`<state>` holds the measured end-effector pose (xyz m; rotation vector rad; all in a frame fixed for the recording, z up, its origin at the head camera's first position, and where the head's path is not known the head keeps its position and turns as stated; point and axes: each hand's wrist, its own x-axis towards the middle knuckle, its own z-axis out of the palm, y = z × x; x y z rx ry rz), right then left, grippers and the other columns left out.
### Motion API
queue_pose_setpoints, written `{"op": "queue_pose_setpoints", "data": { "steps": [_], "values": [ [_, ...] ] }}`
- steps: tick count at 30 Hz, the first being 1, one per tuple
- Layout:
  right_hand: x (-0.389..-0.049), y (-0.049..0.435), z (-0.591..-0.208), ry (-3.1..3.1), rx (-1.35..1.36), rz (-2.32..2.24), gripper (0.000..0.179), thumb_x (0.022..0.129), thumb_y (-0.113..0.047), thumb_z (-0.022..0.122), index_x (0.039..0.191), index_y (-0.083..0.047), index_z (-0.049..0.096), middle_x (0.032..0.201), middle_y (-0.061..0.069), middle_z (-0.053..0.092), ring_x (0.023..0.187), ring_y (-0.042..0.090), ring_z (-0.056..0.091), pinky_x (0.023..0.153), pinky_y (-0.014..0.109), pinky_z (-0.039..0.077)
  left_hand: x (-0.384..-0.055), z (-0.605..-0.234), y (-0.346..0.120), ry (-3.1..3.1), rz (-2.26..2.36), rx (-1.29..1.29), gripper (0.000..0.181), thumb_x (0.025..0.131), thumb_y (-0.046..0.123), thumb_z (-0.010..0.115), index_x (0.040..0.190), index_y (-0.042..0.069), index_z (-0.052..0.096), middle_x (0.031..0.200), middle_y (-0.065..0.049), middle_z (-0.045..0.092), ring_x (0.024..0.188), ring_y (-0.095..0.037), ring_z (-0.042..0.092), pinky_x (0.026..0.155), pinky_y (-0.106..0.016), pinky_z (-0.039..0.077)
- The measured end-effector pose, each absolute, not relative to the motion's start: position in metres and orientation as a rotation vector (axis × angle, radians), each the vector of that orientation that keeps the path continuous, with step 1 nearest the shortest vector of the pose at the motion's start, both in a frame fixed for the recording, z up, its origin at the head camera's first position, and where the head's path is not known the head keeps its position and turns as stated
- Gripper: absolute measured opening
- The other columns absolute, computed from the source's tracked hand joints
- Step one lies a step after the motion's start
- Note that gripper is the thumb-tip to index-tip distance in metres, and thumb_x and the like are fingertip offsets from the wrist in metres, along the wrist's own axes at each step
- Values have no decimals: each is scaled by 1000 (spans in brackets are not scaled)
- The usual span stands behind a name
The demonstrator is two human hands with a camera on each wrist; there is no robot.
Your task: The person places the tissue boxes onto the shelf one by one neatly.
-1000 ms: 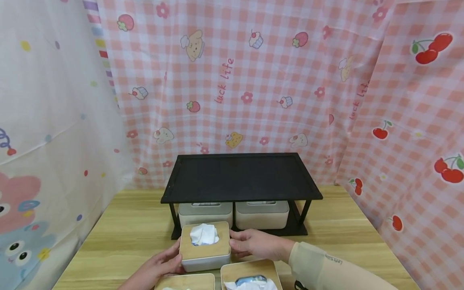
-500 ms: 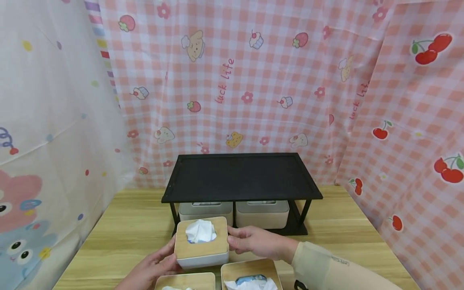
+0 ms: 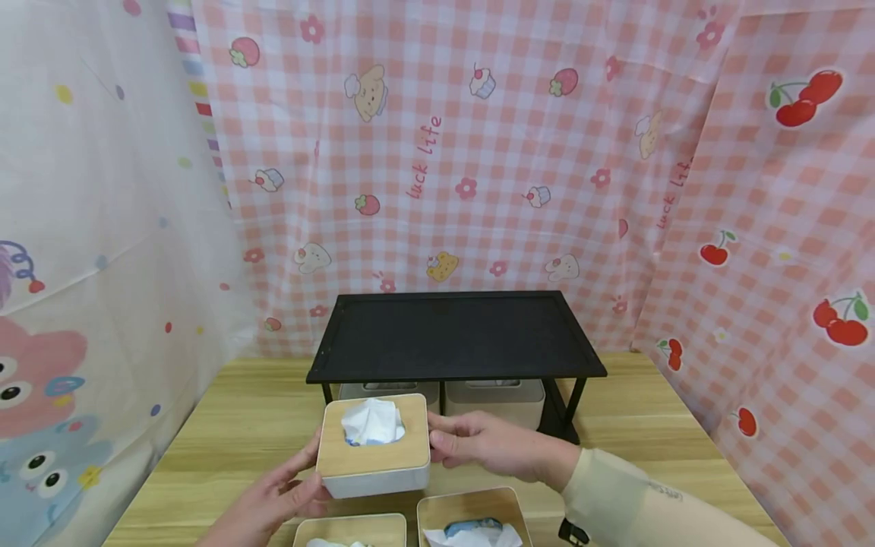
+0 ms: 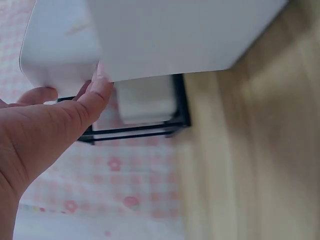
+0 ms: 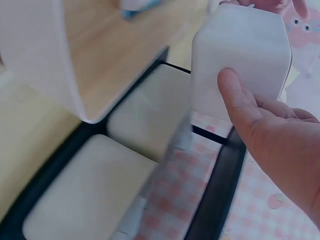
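Both hands hold a white tissue box (image 3: 328,448) with a wooden lid and a white tissue poking out. It is up off the table, just in front of the black rack. At its left side, the left hand (image 3: 280,490) grips with thumb and fingers. The right hand (image 3: 488,444) grips the right side; in the right wrist view its thumb (image 5: 230,82) presses on the white wall and its fingers are partly hidden. The left wrist view has the held box (image 4: 60,45) at upper left.
Two more wooden-lidded tissue boxes stand in front, one at left (image 3: 369,526) and one at right (image 3: 488,503). The low black rack (image 3: 451,338) has two grey-beige boxes, including the right one (image 3: 506,403), under its top. Patterned cloth (image 3: 465,220) closes off the back and sides.
The tissue box has risen and moved slightly left, away from the two boxes in front, with both hands keeping hold of it. The view has shifted slightly.
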<state>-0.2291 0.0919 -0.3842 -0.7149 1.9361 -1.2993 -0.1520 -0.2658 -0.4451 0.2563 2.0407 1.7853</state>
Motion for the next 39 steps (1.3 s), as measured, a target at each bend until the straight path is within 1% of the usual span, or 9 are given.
{"op": "queue_pose_setpoints", "data": {
  "steps": [3, 9, 14, 21, 27, 30, 33, 36, 39],
  "values": [
    [-228, 92, -374, 1928, -748, -1329, 67, 114, -45, 50, 166, -6, 35, 177, 14, 28, 140, 31, 62, 122, 49, 47, -151, -433, -266, 2091, 1764, 267, 74, 116, 32, 48, 172, 18, 2, 176, -31, 9, 118, -27, 61, 98, -34, 59],
    [-231, 95, -352, 1931, -816, -1358, 67, 114, -45, 48, 168, -7, 31, 172, 12, 40, 140, 25, 62, 120, 43, 49, -151, -405, -267, 2156, 1777, 383, 73, 115, 26, 49, 173, 23, 5, 179, -22, 9, 118, -21, 60, 98, -28, 56],
    [-238, 96, -338, 1938, -855, -1385, 67, 115, -44, 47, 168, -7, 28, 175, 11, 34, 141, 27, 60, 122, 45, 48, -153, -384, -262, 2225, 1787, 379, 72, 114, 24, 52, 173, 25, 13, 181, -10, 10, 115, -20, 61, 99, -27, 55],
    [-246, 97, -323, 1995, -856, -1393, 68, 114, -46, 47, 169, -10, 29, 175, 8, 35, 145, 30, 57, 121, 47, 48, -166, -361, -253, 2294, 1750, 319, 73, 112, 32, 54, 172, 37, 13, 176, -11, 23, 110, -27, 60, 99, -31, 52],
    [-256, 90, -312, 2020, -800, -1413, 67, 114, -45, 48, 169, -12, 29, 176, 5, 32, 147, 30, 56, 122, 48, 47, -184, -349, -250, 2302, 1751, 361, 72, 114, 36, 51, 173, 33, 10, 178, -14, 20, 120, -28, 59, 103, -39, 51],
    [-262, 86, -310, 2071, -786, -1402, 66, 114, -46, 47, 169, -13, 30, 175, 3, 34, 146, 28, 57, 121, 47, 48, -195, -345, -247, 2308, 1775, 369, 72, 114, 37, 50, 173, 29, 10, 166, -19, 41, 119, -27, 58, 101, -38, 55],
    [-269, 82, -311, 2097, -776, -1403, 66, 115, -46, 46, 170, -13, 29, 173, 5, 39, 145, 27, 57, 120, 46, 49, -206, -342, -245, 2309, 1785, 339, 71, 114, 41, 48, 174, 29, 11, 139, -17, 58, 112, -25, 57, 99, -38, 55],
    [-276, 78, -311, 2101, -747, -1429, 66, 115, -44, 46, 170, -13, 27, 171, 8, 43, 143, 27, 57, 119, 46, 50, -215, -340, -244, 2314, 1779, 281, 71, 114, 45, 47, 174, 29, 13, 122, -11, 61, 106, -25, 56, 97, -37, 55],
    [-280, 74, -312, 2101, -694, -1465, 66, 115, -43, 48, 171, -15, 26, 169, 8, 45, 142, 26, 57, 119, 46, 49, -222, -338, -243, 2333, 1755, 241, 72, 114, 49, 46, 174, 28, 13, 120, -11, 59, 103, -24, 56, 95, -37, 55]
  ]
}}
